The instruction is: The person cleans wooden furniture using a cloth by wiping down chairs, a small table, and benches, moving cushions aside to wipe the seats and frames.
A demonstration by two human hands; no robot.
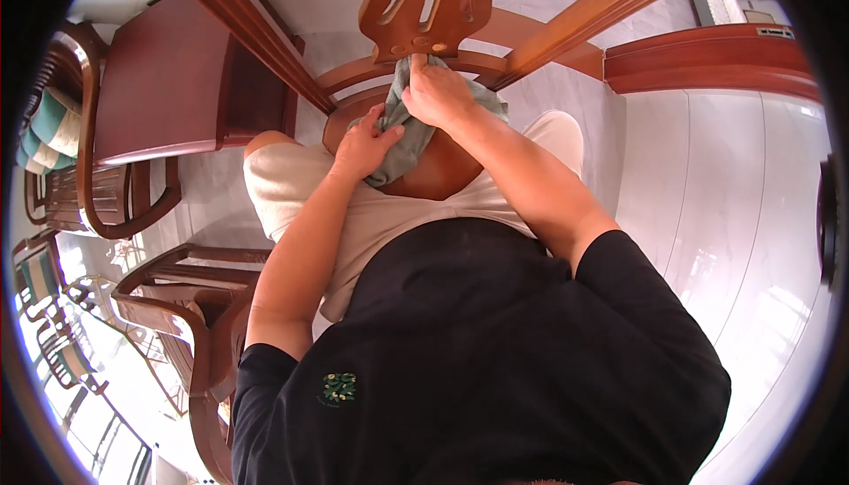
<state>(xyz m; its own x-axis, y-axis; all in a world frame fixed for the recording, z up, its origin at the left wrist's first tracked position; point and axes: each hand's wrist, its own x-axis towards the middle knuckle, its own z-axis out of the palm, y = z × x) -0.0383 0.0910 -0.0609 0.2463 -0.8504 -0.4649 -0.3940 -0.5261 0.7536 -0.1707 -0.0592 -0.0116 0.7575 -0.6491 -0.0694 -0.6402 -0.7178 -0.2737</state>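
Observation:
A grey-green cloth [402, 145] hangs bunched between my hands, over the seat of a brown wooden chair [451, 171]. My right hand [436, 94] presses part of the cloth with its fingers against the lower end of the chair's carved back splat [431, 12]. Lower and to the left, my left hand [364, 147] grips the cloth's edge, thumb on one side and fingers bent. Some fingertips of both hands are hidden in the folds. The chair back faces me, and my legs are spread on either side of the seat.
Slanting posts of the chair back [239, 21] rise on both sides. A dark red wooden table [159, 87] stands at left, with wooden armchairs [208, 317] and striped cushions [55, 127] around it. To the right are a reddish wooden panel [707, 59] and a pale wall [707, 193].

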